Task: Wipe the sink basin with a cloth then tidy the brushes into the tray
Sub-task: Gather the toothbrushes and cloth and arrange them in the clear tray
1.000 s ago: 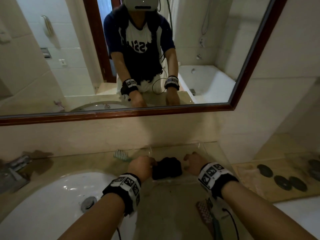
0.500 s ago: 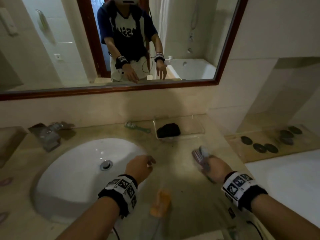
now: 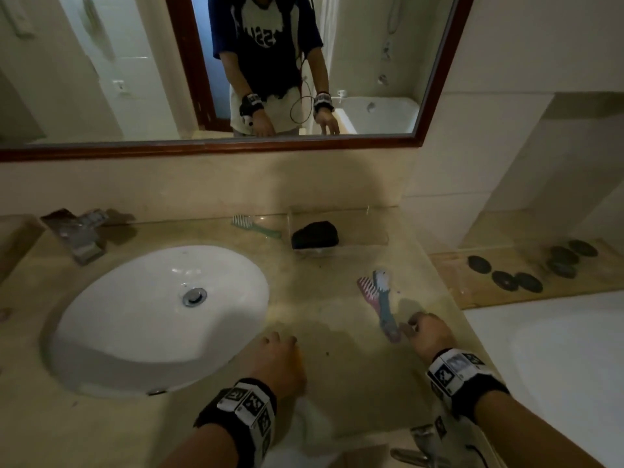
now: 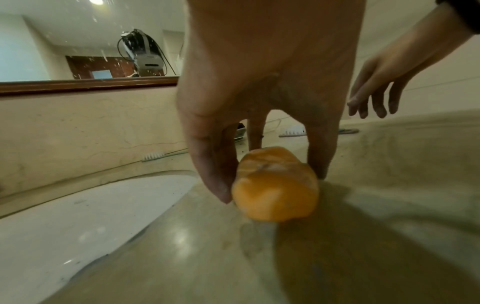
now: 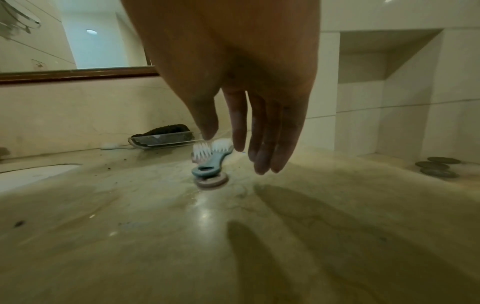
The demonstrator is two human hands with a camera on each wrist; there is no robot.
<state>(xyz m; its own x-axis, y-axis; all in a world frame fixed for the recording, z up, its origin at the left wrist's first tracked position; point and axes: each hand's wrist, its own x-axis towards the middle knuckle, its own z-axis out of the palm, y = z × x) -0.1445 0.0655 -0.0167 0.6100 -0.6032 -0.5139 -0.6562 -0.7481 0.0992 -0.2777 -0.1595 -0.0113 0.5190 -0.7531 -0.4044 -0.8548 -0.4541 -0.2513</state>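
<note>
The white sink basin (image 3: 135,315) is sunk into the beige counter at left. At the counter's front my left hand (image 3: 280,352) (image 4: 270,183) pinches a rolled orange cloth (image 4: 275,197) between thumb and fingers; in the head view the hand hides it. A pink brush (image 3: 366,288) and a blue-handled brush (image 3: 385,305) (image 5: 207,162) lie crossed on the counter at right. My right hand (image 3: 417,327) (image 5: 233,152) hangs just above their handle ends, fingers straight, holding nothing. The clear tray (image 3: 371,243) (image 5: 166,142) at the back wall holds a black object (image 3: 315,234). A green toothbrush (image 3: 256,226) lies left of it.
A chrome faucet (image 3: 79,234) stands at the basin's back left. The mirror (image 3: 236,62) spans the wall. Several dark round discs (image 3: 506,280) lie on a wooden ledge at right, beside a white bathtub (image 3: 557,366).
Both hands drew back from the tray, leaving the black object in it. My left hand came down onto the orange cloth. My right hand moved to the crossed brushes, then to their handle ends.
</note>
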